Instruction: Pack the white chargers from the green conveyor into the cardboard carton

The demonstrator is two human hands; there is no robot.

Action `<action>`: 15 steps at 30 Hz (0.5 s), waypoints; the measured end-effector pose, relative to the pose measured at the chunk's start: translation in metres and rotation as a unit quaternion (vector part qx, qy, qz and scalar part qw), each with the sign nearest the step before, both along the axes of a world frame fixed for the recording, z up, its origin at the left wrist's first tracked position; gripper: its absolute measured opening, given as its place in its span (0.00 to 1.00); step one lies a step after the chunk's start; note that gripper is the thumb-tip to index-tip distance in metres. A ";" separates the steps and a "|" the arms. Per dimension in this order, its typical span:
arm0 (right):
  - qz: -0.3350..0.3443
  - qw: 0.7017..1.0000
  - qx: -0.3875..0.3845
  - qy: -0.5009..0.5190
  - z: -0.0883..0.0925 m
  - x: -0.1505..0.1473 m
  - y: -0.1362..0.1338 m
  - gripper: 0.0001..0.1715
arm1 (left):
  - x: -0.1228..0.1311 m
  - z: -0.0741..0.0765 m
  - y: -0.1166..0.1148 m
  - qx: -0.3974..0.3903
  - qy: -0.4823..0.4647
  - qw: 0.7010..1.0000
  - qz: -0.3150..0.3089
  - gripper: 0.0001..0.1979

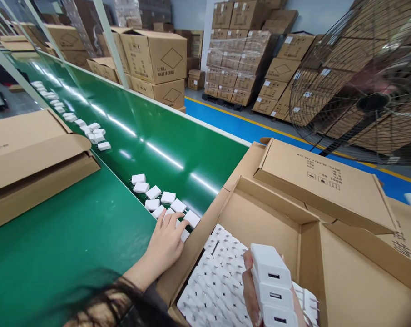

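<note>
- At five o'clock, your right hand clasps a row of white chargers above an open carton.
- Seven: your left hand arches over loose chargers, grip unclear, on the green belt.
- Eleven: stacked box reads "MADE IN CHINA".
- Two: wire fan.

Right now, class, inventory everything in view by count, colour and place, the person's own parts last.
Divided carton: one, brown, open at lower right
Packed plug-in chargers: dozens, white, inside it
Held USB chargers: three visible, white, above it
Conveyor: one, green, upper left to centre
Loose plug-in chargers: many, white, along its near edge
Worktop: one, green, lower left
Printed cardboard lid or box: one, brown, beyond the carton
Cardboard box: one, brown, left edge
Stacked cartons: many, brown, background
Posts: several, white, upper left
Fan: one, dark, upper right
Floor: one, blue, behind conveyor
Hair: strands, dark, bottom
Left hand: one, bare, over loose chargers
Right hand: one, bare, gripping held chargers
</note>
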State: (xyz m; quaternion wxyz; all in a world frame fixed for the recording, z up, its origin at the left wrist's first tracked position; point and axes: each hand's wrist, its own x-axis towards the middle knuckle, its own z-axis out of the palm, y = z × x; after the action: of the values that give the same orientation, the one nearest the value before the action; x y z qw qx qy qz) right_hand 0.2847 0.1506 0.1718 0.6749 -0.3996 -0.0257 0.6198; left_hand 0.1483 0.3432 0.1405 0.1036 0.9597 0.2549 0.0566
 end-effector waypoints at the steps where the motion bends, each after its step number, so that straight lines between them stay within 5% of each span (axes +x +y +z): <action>1: -0.001 1.000 -0.002 -0.003 0.000 0.000 0.000 0.32 | 0.000 0.000 0.000 -0.001 0.002 1.000 0.002 0.23; 9: 0.011 0.999 0.015 0.040 -0.002 0.001 0.001 0.34 | -0.002 -0.006 0.001 0.032 -0.021 0.999 -0.005 0.19; 15: -0.036 0.999 0.012 -0.018 -0.004 0.006 0.002 0.27 | -0.003 -0.007 0.000 0.062 -0.033 0.997 -0.008 0.15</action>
State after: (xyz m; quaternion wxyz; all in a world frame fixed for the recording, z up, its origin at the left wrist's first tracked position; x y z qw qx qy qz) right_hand 0.2909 0.1524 0.1682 0.7009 -0.4035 -0.0313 0.5873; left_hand 0.1454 0.3431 0.1339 0.0528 0.9639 0.2397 0.1034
